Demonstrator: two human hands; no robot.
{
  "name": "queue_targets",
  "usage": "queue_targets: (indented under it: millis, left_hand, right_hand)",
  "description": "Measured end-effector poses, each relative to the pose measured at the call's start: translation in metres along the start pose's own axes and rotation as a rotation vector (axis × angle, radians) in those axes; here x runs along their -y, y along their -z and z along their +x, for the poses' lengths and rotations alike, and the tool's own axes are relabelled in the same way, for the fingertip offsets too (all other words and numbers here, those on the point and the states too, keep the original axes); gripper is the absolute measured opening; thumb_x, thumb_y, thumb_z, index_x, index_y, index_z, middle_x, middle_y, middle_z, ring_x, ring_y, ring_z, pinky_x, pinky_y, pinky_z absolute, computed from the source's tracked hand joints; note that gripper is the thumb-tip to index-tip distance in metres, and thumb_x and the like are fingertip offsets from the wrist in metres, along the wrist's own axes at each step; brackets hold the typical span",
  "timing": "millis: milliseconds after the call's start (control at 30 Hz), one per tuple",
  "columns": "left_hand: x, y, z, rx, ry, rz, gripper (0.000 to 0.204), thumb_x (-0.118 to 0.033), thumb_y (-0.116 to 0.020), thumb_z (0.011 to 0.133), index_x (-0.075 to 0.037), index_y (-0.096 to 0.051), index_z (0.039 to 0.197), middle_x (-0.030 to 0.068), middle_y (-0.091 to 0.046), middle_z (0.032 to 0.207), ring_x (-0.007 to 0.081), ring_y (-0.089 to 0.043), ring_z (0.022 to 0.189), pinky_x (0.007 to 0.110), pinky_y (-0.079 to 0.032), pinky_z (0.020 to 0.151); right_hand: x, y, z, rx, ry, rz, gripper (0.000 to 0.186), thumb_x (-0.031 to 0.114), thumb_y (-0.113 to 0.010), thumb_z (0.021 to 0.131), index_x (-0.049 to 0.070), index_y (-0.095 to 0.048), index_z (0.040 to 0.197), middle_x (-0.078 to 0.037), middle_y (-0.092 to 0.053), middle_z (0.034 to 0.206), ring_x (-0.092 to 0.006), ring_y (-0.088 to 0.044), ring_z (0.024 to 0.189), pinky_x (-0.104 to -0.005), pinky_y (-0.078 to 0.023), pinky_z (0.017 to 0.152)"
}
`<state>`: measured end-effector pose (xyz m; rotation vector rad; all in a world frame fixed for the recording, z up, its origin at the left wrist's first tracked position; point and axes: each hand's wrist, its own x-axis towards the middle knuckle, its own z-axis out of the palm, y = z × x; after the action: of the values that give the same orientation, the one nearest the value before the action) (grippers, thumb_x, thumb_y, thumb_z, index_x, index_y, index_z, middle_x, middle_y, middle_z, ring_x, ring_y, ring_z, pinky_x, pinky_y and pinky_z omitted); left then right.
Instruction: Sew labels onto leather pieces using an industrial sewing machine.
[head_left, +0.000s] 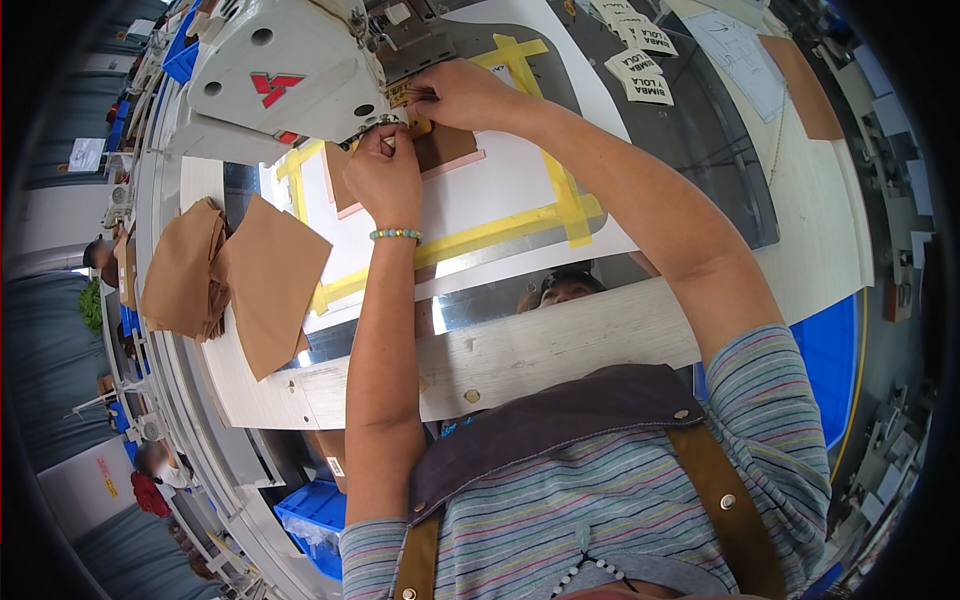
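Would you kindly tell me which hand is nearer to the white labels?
Right. The right hand is to the left of the white labels; the left hand is farther left, close to the sewing machine.

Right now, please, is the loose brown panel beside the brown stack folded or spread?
Spread: the loose brown panel lies flat, pointed corners extended, no fold visible.

A grey shirt [590, 480] with thin multicoloured stripes, its sleeves short, sits under a dark purple-grey apron bib [555, 413]. Brown straps [718, 475] carry round metal snaps [727, 501]. Coloured beads form the left wrist's [397, 217] bracelet [396, 234]; a beaded necklace [601, 564] bears a pale green pendant [583, 537].
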<state>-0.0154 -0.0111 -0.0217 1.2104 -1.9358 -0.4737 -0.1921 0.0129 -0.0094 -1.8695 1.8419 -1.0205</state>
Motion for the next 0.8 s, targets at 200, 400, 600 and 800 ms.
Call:
queue_targets:
  millis: [200, 400, 600, 800]
  left_hand:
    - [-0.004, -0.001, -0.0007, -0.011, -0.018, 0.015, 0.013, -0.016, -0.073, 0.087, -0.004, -0.078, 0.087, 0.0105, -0.06, 0.057, 0.0241, -0.057, 0.051, 0.039, -0.044, 0.054]
    - [-0.0011, -0.0048, -0.0004, -0.076, -0.09, 0.065, 0.015, -0.017, -0.074, 0.088, -0.003, -0.08, 0.087, 0.0027, -0.048, 0.05, 0.0114, -0.041, 0.046, 0.034, -0.031, 0.048]
    - [-0.001, -0.0045, -0.001, -0.084, -0.115, 0.121, 0.012, -0.017, -0.074, 0.086, -0.006, -0.08, 0.086, 0.0038, -0.051, 0.05, 0.0147, -0.044, 0.046, 0.036, -0.033, 0.049]
    - [-0.004, -0.0024, -0.0017, -0.075, -0.104, 0.113, 0.011, -0.015, -0.074, 0.086, -0.007, -0.08, 0.085, 0.0059, -0.053, 0.052, 0.018, -0.048, 0.048, 0.037, -0.037, 0.051]
  right_hand:
    - [-0.0049, -0.0029, -0.0018, -0.07, 0.231, 0.034, 0.02, 0.018, -0.069, 0.091, 0.006, -0.076, 0.106, -0.014, -0.073, 0.102, -0.0344, -0.069, 0.094, -0.0423, -0.054, 0.084]
    - [0.0008, -0.0026, 0.0029, 0.014, 0.275, 0.044, 0.017, 0.015, -0.067, 0.093, 0.005, -0.075, 0.105, -0.014, -0.072, 0.101, -0.0355, -0.068, 0.098, -0.043, -0.053, 0.086]
    - [0.001, 0.0001, 0.0046, 0.053, 0.25, 0.034, 0.016, 0.016, -0.068, 0.092, 0.006, -0.072, 0.103, -0.014, -0.073, 0.1, -0.0365, -0.068, 0.096, -0.0444, -0.053, 0.084]
    - [-0.0033, 0.0, 0.0081, 0.06, 0.291, 0.021, 0.015, 0.018, -0.068, 0.092, 0.007, -0.071, 0.102, -0.014, -0.072, 0.099, -0.0373, -0.067, 0.096, -0.0448, -0.052, 0.083]
